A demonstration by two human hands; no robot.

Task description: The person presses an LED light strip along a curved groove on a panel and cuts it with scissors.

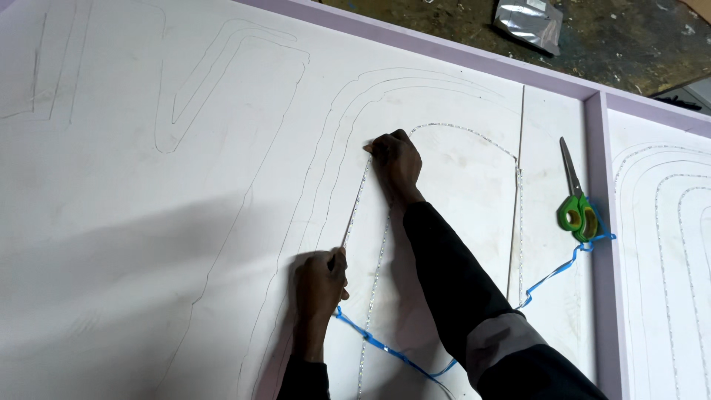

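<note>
A large white board with pencilled curved outlines fills the view. My left hand is closed around the lower end of a thin straight rod that runs up along a dotted, glittering line. My right hand presses its closed fingers onto the board at the rod's upper end, where the dotted arch begins. A blue ribbon trails from my left hand under my right sleeve towards the scissors.
Green-handled scissors lie on the board at the right, tied to the blue ribbon. A lilac frame strip separates a second panel with dotted curves. A silver foil pouch lies on the dark surface beyond.
</note>
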